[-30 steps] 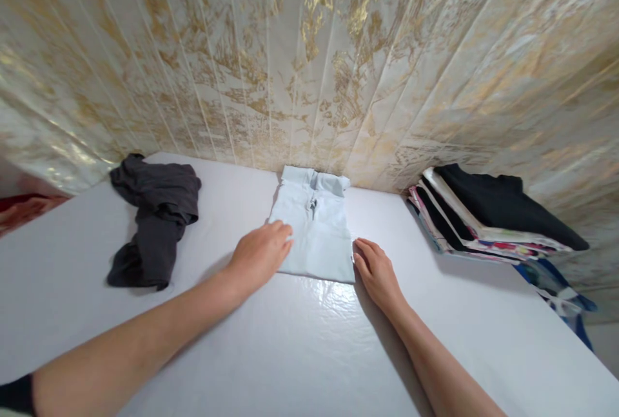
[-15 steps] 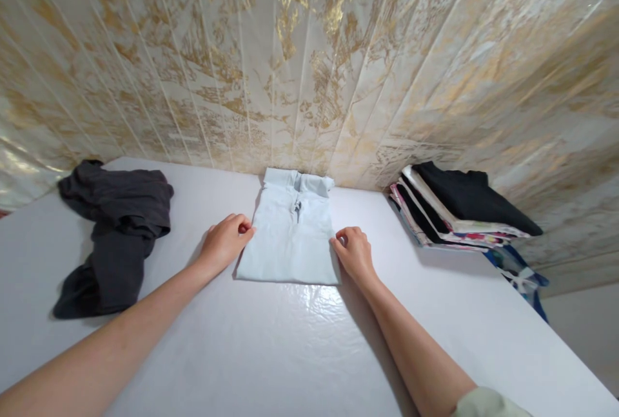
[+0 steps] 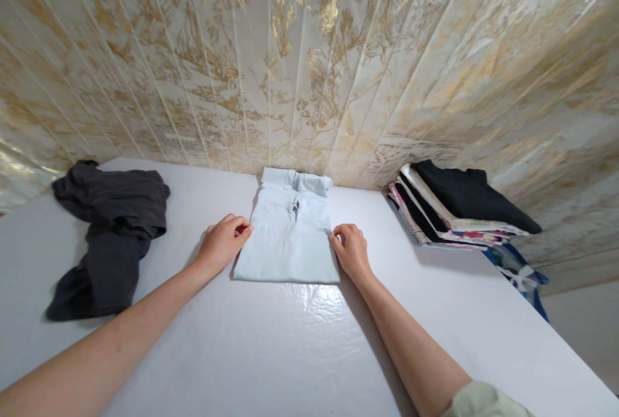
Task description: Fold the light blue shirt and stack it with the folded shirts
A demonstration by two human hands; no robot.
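On the white table [image 3: 271,352], head view: folded pale blue garment [image 3: 287,249] in the middle, by the patterned curtain [image 3: 290,82].
Left hand [image 3: 222,240] and right hand [image 3: 354,252] each pinch a side edge, thumb to finger; step looks like a straightening or fold adjustment. Next move probably calls for an even, light hold. Cloth thin, smooth, near-rectangular, puckered mid-top; table sheet glossy. Dark cloth [image 3: 116,275] soft, crumpled, left; folded stack [image 3: 474,198] layered, right.

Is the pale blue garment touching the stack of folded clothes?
Apart: the head view shows white tabletop between the pale blue garment and the clothes stack.
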